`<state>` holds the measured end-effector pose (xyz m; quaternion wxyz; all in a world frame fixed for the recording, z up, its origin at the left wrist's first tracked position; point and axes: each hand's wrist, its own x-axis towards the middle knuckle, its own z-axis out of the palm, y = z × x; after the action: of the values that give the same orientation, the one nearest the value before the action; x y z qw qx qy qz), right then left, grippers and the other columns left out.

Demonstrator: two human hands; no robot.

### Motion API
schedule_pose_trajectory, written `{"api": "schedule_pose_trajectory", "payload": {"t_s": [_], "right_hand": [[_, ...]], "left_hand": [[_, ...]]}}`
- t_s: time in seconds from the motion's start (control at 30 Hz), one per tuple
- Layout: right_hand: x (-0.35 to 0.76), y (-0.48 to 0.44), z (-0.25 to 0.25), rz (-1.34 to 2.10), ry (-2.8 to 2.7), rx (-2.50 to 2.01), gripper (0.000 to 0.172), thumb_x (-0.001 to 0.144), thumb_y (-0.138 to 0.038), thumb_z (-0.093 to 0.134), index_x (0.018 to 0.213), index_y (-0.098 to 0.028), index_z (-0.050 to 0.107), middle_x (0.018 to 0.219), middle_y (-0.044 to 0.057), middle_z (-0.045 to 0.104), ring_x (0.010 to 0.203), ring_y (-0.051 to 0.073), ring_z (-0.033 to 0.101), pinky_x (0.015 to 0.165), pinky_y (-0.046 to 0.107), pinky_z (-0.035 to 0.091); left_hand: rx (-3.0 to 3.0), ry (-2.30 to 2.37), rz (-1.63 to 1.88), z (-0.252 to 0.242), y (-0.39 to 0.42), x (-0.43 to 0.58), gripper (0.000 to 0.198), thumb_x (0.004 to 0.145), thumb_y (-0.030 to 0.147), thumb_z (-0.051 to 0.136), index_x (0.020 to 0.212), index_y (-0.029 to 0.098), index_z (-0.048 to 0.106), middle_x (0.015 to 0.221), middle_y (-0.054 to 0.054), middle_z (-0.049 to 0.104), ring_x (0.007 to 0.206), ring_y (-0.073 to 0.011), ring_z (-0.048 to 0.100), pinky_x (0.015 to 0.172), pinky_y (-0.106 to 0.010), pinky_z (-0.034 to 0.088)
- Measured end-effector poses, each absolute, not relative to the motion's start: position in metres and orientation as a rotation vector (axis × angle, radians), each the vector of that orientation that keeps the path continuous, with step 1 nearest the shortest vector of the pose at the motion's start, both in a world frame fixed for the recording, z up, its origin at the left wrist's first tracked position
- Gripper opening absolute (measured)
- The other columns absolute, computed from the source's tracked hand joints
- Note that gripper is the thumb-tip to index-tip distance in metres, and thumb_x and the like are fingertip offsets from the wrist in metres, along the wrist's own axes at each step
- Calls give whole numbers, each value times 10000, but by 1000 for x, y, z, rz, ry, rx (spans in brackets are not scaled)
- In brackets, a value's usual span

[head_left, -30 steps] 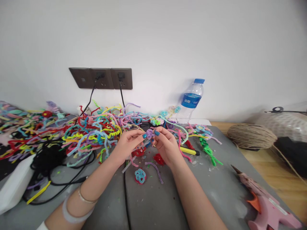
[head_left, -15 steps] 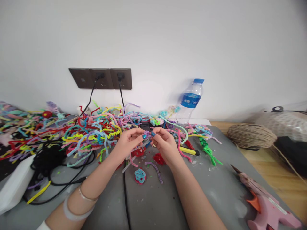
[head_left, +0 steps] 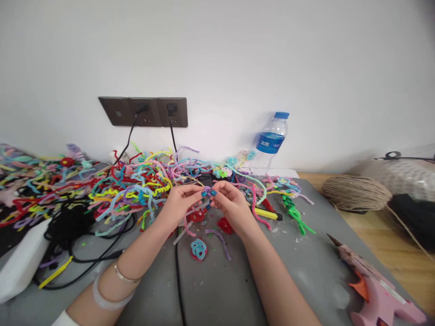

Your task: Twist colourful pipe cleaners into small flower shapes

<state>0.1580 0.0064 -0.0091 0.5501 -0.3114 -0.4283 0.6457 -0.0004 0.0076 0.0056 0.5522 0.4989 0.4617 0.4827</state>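
My left hand (head_left: 181,202) and my right hand (head_left: 229,203) meet above the grey table (head_left: 217,290), fingertips pinched together. Between them is a small purple pipe-cleaner piece (head_left: 207,189), mostly hidden by my thumbs. Below my hands lie a blue looped flower on a red base (head_left: 198,249), a loose purple pipe cleaner (head_left: 220,240) and a red scrap (head_left: 224,224). A big tangle of coloured pipe cleaners (head_left: 136,188) spreads just behind and to the left of my hands.
A pink glue gun (head_left: 377,292) lies at the front right. A water bottle (head_left: 270,141) stands by the wall, a ball of twine (head_left: 355,193) at right. Black cables (head_left: 88,235) run from wall sockets (head_left: 144,111). A green twisted piece (head_left: 295,213) and yellow tool (head_left: 268,213) lie at right.
My fingertips have drawn closer together, so the purple piece shows less than a second ago. My hands stay in the same place over the table.
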Motion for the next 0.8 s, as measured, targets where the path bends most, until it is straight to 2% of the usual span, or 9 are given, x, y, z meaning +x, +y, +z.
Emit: {"api": "schedule_pose_trajectory", "payload": {"t_s": [0.13,0.43,0.57,0.8], "right_hand": [[159,8,-11,1497,-1062,-749,255,715,-394,798,777,-202,643,708,-28,587,576,104,527,566,242,450],[160,7,-9,1516,-1123,-756,248,727,-404,787,805,-216,645,682,-26,582,607,121,520,565,236,438],[160,7,-9,1536,-1118,-768,289,700,-421,803,807,-211,635,684,-28,573,597,118,518,553,231,434],[161,7,-8,1473,-1157,-807,290,757,-457,743,776,-209,594,676,-26,563,586,120,524,575,250,446]], "left_hand": [[958,1054,1103,6,6,3,317,570,353,871,782,135,784,628,-31,674,560,-102,562,523,-206,427],[890,1044,1067,8,5,3,366,506,345,902,768,130,765,687,-44,699,588,-113,606,567,-225,479],[908,1047,1061,11,4,4,325,517,319,891,746,133,753,664,-25,686,585,-108,604,574,-218,477],[981,1046,1072,11,3,6,282,605,328,845,782,137,737,676,-19,675,611,-115,596,570,-215,462]]}}
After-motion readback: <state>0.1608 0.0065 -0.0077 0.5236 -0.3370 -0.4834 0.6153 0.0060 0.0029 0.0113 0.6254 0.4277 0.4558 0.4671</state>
